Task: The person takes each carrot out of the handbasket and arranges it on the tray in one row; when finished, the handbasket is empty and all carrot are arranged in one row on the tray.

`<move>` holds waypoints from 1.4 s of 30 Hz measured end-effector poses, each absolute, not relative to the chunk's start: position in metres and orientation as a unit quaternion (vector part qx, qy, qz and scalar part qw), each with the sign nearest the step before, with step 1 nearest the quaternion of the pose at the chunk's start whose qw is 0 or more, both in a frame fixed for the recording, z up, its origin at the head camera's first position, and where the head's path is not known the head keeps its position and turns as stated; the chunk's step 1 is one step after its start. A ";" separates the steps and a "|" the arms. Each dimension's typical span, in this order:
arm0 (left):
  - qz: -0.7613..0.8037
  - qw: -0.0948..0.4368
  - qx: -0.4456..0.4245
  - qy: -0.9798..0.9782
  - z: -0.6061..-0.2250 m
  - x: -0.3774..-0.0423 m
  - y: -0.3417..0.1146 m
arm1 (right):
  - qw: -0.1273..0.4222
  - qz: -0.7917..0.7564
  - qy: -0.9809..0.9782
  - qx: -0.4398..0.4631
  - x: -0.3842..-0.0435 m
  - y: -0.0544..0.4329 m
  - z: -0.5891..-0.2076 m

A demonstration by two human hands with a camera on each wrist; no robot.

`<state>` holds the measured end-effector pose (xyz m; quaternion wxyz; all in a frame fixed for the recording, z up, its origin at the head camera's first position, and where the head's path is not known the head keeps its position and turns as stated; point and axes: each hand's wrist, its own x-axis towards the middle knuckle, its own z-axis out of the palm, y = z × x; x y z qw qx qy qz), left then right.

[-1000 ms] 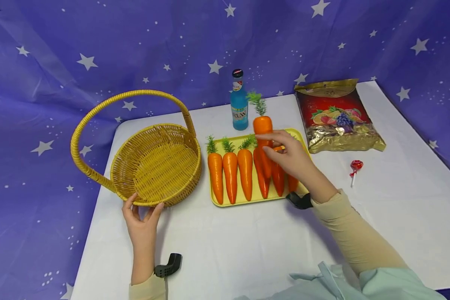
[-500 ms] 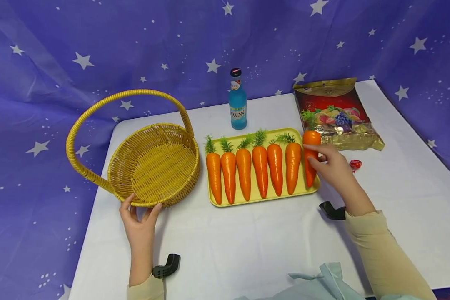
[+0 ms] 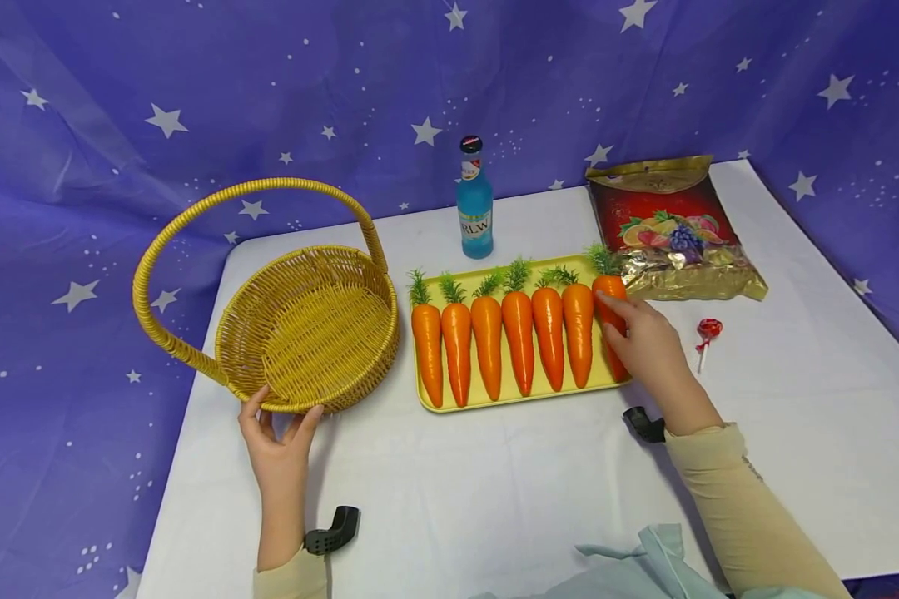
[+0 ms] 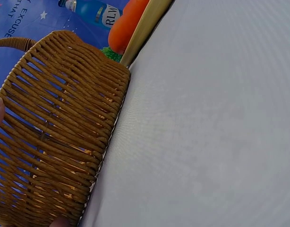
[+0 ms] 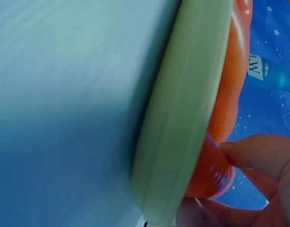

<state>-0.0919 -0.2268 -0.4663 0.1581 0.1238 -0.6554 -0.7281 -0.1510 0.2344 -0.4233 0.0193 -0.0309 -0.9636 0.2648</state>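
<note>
My left hand (image 3: 279, 453) holds the near rim of a yellow wicker basket (image 3: 330, 341) with a tall arched handle. In the left wrist view, only bits of fingers show against the woven basket side (image 4: 64, 127). A row of several orange carrots with green tops lies on a yellow tray (image 3: 478, 387). At the row's right end, my right hand (image 3: 655, 349) grips the last carrot (image 3: 608, 287), which is down in the tray. The right wrist view shows thumb and fingers around the carrot's lower end (image 5: 208, 175), beside the tray wall (image 5: 183, 104).
Behind the tray stands a blue bottle (image 3: 476, 220). A red and gold bag (image 3: 670, 237) with fruit pictures lies at the back right. In front of it is a red lollipop (image 3: 708, 329). A starry purple cloth (image 3: 389, 83) hangs behind the white table (image 3: 479, 482).
The right hand has carried the carrot from above the tray's middle to its right end, then slightly left and down beside the others. The left hand has stayed on the basket rim.
</note>
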 end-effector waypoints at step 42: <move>-0.706 0.163 0.140 -0.674 -0.467 -0.092 -0.237 | 0.054 0.234 -0.971 -0.009 -0.160 0.219 -0.410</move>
